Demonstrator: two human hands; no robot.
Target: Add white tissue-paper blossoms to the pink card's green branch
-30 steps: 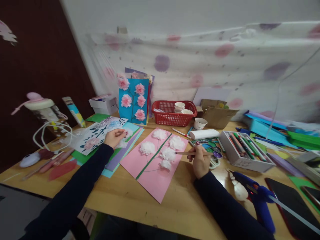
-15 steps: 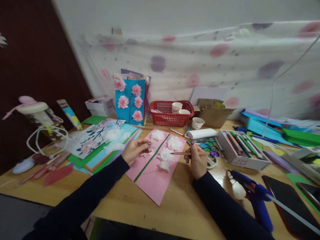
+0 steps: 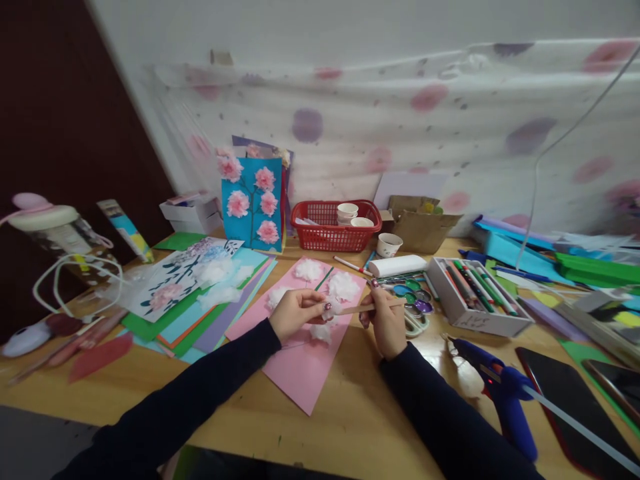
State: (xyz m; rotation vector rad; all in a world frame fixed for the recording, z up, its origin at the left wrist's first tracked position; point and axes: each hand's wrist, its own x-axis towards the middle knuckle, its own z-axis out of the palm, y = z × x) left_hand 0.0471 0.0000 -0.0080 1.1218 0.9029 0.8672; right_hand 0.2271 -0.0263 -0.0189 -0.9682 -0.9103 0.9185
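My left hand is closed in a pinch over the pink card, with a small white tuft at its fingertips. My right hand, also closed, grips a slim, pencil-like wooden stick. The stick lies almost level, and its left end meets the tuft, which hides the tip. White fluffy blossoms sit on the card around a green stem, partly covered by my left hand.
Coloured sheets lie to the left. Behind stand a blue card with pink flowers, a red basket and a paper cup. To the right are paint pots, a box of markers, a blue glue gun and a phone.
My left hand has moved right, from the card's left blossom to the tip of the stick. The stick's dark point showed before and is now hidden at the tuft. The view has shifted slightly.
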